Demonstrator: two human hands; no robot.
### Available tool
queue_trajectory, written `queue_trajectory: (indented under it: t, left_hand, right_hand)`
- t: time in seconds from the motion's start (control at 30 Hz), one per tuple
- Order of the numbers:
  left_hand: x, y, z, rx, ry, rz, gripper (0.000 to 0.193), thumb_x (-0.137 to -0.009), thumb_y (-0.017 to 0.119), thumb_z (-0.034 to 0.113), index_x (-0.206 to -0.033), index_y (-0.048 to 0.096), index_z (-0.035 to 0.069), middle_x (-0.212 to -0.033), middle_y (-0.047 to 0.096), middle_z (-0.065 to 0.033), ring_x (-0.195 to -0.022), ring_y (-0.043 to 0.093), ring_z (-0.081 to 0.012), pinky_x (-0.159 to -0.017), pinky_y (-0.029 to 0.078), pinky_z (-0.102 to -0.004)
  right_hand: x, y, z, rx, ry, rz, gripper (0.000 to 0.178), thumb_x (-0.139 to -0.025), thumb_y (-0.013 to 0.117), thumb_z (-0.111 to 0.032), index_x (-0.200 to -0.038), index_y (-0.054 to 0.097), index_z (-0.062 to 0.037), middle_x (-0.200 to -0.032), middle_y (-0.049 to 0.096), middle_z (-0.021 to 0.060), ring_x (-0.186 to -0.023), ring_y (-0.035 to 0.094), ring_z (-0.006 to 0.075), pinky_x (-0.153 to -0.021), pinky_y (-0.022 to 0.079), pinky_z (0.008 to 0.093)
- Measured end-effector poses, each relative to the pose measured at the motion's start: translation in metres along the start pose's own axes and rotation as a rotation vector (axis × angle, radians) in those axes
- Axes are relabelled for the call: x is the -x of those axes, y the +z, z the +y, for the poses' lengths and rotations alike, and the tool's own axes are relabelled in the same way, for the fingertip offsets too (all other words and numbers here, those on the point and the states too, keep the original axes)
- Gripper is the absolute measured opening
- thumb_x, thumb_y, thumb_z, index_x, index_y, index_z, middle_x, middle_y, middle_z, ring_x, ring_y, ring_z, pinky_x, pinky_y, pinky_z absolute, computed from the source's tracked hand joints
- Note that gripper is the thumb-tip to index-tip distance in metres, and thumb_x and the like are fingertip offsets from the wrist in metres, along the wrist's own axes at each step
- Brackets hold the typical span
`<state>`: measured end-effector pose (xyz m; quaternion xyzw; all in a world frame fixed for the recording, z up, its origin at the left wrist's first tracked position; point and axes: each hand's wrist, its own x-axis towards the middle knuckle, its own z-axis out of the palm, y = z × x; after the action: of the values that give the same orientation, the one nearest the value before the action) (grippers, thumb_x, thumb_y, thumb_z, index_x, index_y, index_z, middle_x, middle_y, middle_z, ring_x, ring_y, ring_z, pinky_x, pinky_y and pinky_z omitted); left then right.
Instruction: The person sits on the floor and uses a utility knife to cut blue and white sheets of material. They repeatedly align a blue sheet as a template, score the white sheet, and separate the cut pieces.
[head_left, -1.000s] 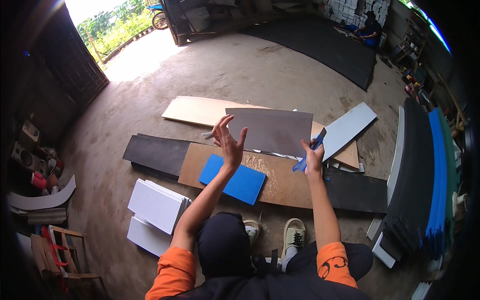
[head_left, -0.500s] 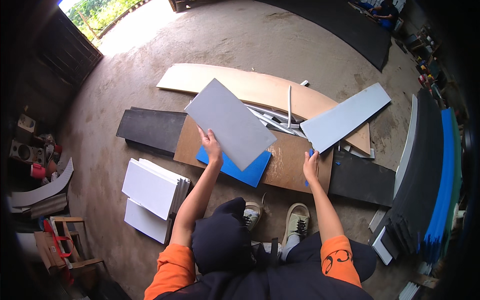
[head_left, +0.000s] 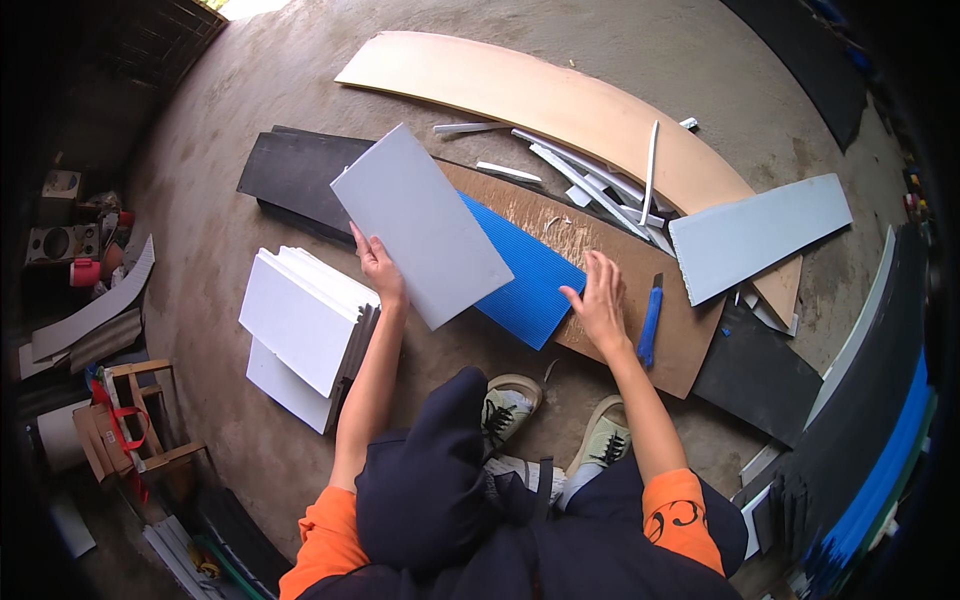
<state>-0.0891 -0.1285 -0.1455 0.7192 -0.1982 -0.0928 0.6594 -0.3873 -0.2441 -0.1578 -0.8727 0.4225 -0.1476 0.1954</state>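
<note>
My left hand grips a light grey rectangular sheet by its left edge, holding it tilted above a brown board. Partly under that sheet, a blue ribbed plastic sheet lies on the board. My right hand is open, fingers stretched out at the blue sheet's right end; whether it touches the sheet I cannot tell. Just right of this hand, a blue utility knife rests on the board with its blade out.
White sheets are stacked on the floor at left. Beyond the board lie white offcut strips and a long tan panel. A pale grey piece sits at right, near leaning black and blue sheets. Black boards extend from under the brown one.
My right hand has let go of the utility knife, now on the board, and moved left to the blue sheet. The grey sheet stays in my left hand. The view has shifted.
</note>
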Motion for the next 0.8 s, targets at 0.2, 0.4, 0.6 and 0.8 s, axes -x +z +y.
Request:
queue_trajectory:
  t: [0.2, 0.4, 0.6, 0.8]
  left_hand:
    - [-0.001, -0.019, 0.010, 0.056, 0.019, 0.031, 0.047, -0.095, 0.033, 0.016, -0.139, 0.018, 0.008, -0.128, 0.043, -0.0121, -0.107, 0.047, -0.0155, -0.091, 0.036, -0.0255]
    - [0.004, -0.055, 0.010, -0.008, 0.045, 0.071, 0.046, -0.095, 0.034, 0.017, -0.139, 0.021, 0.011, -0.120, 0.049, -0.0100, -0.093, 0.050, -0.0117, -0.082, 0.040, -0.0233]
    - [0.005, -0.028, 0.017, 0.059, 0.031, 0.020, 0.046, -0.094, 0.035, 0.016, -0.139, 0.023, 0.013, -0.110, 0.054, -0.0085, -0.075, 0.048, -0.0087, -0.071, 0.043, -0.0229]
    - [0.027, 0.056, 0.004, -0.060, 0.065, -0.286, 0.048, -0.091, 0.038, 0.012, -0.137, 0.024, 0.015, -0.124, 0.047, -0.0182, -0.101, 0.056, -0.0270, -0.084, 0.044, -0.0329]
  right_hand:
    - [-0.011, 0.023, -0.032, 0.111, 0.058, -0.233, 0.097, -0.055, 0.078, -0.036, -0.130, 0.026, -0.0020, -0.122, 0.036, 0.0168, -0.114, 0.034, 0.0308, -0.093, 0.032, 0.0465]
    - [-0.021, 0.022, -0.050, 0.135, 0.140, -0.255, 0.099, -0.048, 0.082, -0.034, -0.127, 0.032, -0.0025, -0.116, 0.038, 0.0138, -0.110, 0.036, 0.0290, -0.087, 0.034, 0.0471]
    - [-0.032, -0.012, -0.004, -0.371, 0.203, -0.311, 0.047, -0.058, 0.078, -0.022, -0.093, 0.057, 0.0023, -0.092, 0.051, 0.0159, -0.090, 0.053, 0.0300, -0.079, 0.043, 0.0350]
    - [-0.010, -0.140, 0.015, -0.223, 0.349, -0.009, 0.031, -0.070, 0.067, -0.012, -0.092, 0.050, 0.0003, -0.090, 0.057, 0.0182, -0.087, 0.056, 0.0330, -0.074, 0.043, 0.0385]
